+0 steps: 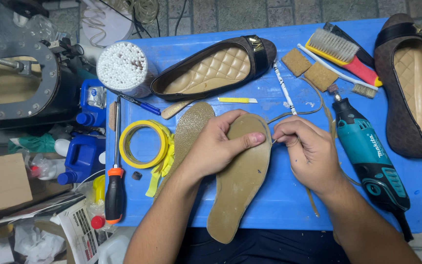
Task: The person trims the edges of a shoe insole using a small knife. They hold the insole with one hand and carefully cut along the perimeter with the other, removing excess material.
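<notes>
- Head view: gripping the tan sole (240,181) with the left hand (218,144), thumb pressing across its upper end, at the middle of the blue tabletop (274,200).
- Pinching a thin tan strip (294,113) between the closed fingers of the right hand (308,151), right at the sole's upper right edge.
- Keeping the thumb close to the peeling point, probably best for steadying the sole.
- Pulling low along the edge, likely wiser than lifting, so the strip is not snapping.
- Lying left of the sole: a textured second sole (189,127) and yellow tape roll (142,144).
- Resting right of the sole: a teal rotary tool (372,156), clear of the strip.
</notes>
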